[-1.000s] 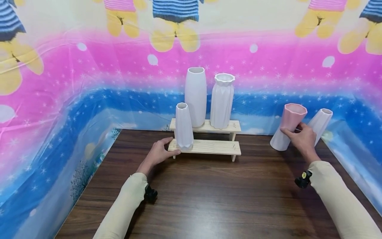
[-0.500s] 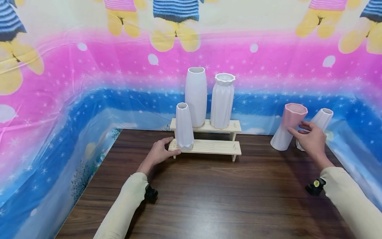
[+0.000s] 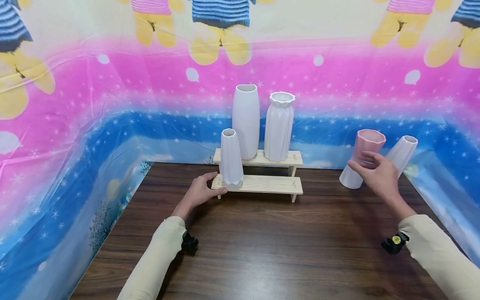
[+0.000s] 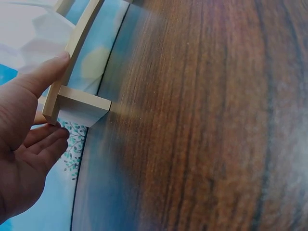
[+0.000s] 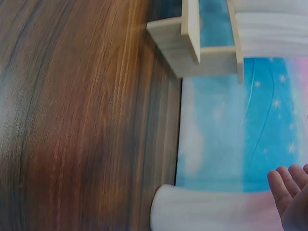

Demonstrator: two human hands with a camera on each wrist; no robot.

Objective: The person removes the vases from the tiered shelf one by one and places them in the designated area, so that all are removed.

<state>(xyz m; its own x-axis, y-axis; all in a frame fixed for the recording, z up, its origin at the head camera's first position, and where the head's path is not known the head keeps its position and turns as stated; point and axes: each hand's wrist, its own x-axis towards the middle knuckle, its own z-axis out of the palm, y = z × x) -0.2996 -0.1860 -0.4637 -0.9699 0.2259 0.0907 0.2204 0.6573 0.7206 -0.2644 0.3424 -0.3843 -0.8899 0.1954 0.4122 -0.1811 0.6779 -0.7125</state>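
Observation:
A two-tier wooden display stand (image 3: 270,184) carries three white vases. My left hand (image 3: 200,191) pinches the left end of its lower board, thumb on the front edge and fingers behind. Beside that hand on the lower board stands a small faceted vase (image 3: 231,160). The upper board bears a tall smooth vase (image 3: 246,121) and a ruffled-neck vase (image 3: 280,129). My right hand (image 3: 378,173) is in front of a pink-and-white vase (image 3: 365,141), fingers extended and overlapping its middle. In the right wrist view, the fingertips (image 5: 279,185) show near the vase's side (image 5: 192,209).
Another white vase (image 3: 403,154) stands behind my right hand, partly hidden. The dark wooden table (image 3: 255,246) spreads out in front of the stand. A printed cloth (image 3: 322,137) hangs along the back and sides of the table.
My right hand has released the pink-and-white vase, shifted right away from it, then come back left in front of it. The left hand and the stand have not moved.

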